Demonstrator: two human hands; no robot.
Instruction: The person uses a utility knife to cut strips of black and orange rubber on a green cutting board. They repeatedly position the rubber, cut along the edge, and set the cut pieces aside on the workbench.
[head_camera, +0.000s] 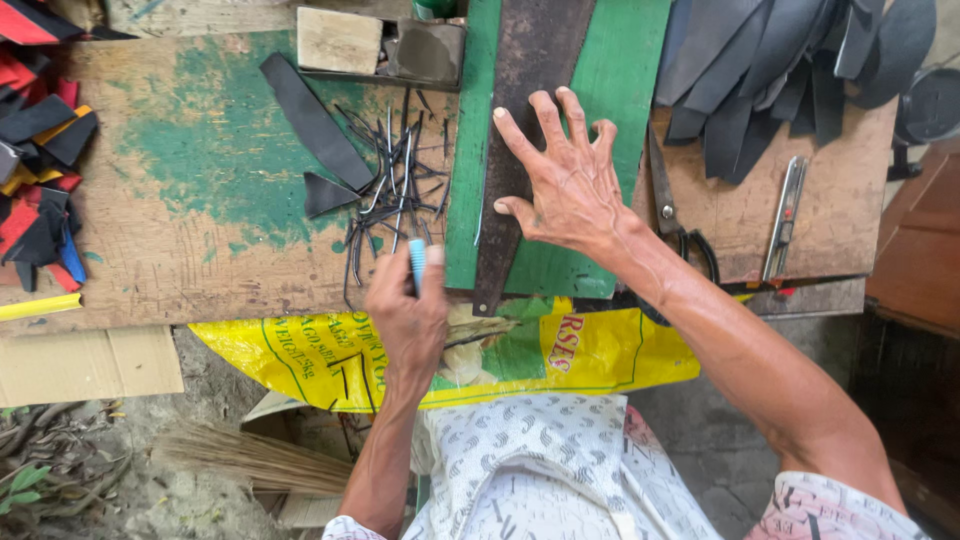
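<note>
My right hand (563, 175) lies flat with fingers spread on a long dark strip of rubber-like sheet (530, 60) that rests on a green board (625, 70). My left hand (405, 310) is closed around a small tool with a light blue handle (417, 262), held just left of the strip's near end at the bench edge. Thin black offcut slivers (395, 185) lie in a heap just beyond my left hand, next to a black strip piece (312, 120).
Scissors (672, 222) and a metal utility knife (784, 215) lie right of the green board. Dark cut sole shapes (770, 70) are piled at back right; red, black and yellow scraps (40, 170) at left. A wooden block (340, 40) sits at the back. A yellow sack (590, 350) hangs below the bench.
</note>
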